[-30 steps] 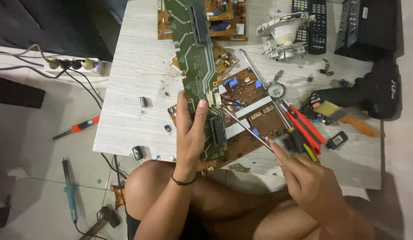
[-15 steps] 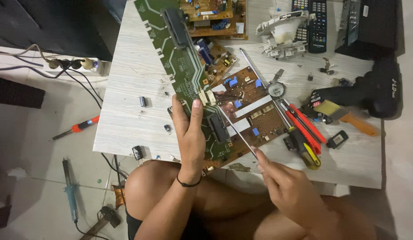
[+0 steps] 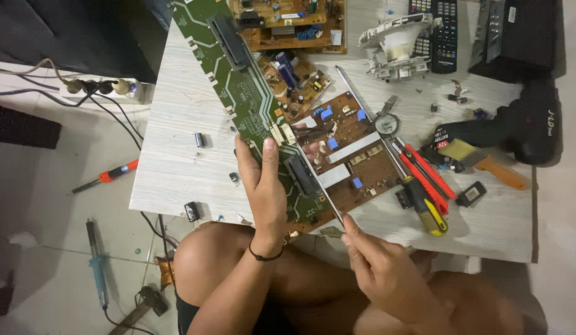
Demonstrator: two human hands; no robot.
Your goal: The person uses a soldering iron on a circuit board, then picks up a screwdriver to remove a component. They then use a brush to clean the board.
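The long green circuit board point(image 3: 254, 105) lies slantwise over the pale wooden surface point(image 3: 176, 155), its long axis running from the far left corner down toward the person's lap, its near end lifted and overlapping a brown circuit board point(image 3: 356, 158) that sits just to its right. The left hand point(image 3: 263, 186) grasps that near end, thumb pressed flat on the green face beside a white connector and fingers wrapped under the edge, so this hand is the one on the board. The right hand point(image 3: 381, 267) is lower and to the right, over the knees, pinched closed on the handle end of a thin metal tool point(image 3: 312, 174) whose shaft slants up and left across the board's near end toward the connector; the tip is hard to make out against the parts. Just right of the brown board lie red-handled pliers point(image 3: 427, 170) and a yellow-and-black screwdriver point(image 3: 424, 205), then a black cordless drill point(image 3: 517, 127) farther right. A third board point(image 3: 288, 18) and a remote control point(image 3: 440, 25) rest at the far edge, and a red-handled screwdriver point(image 3: 108, 177) lies on the floor at left
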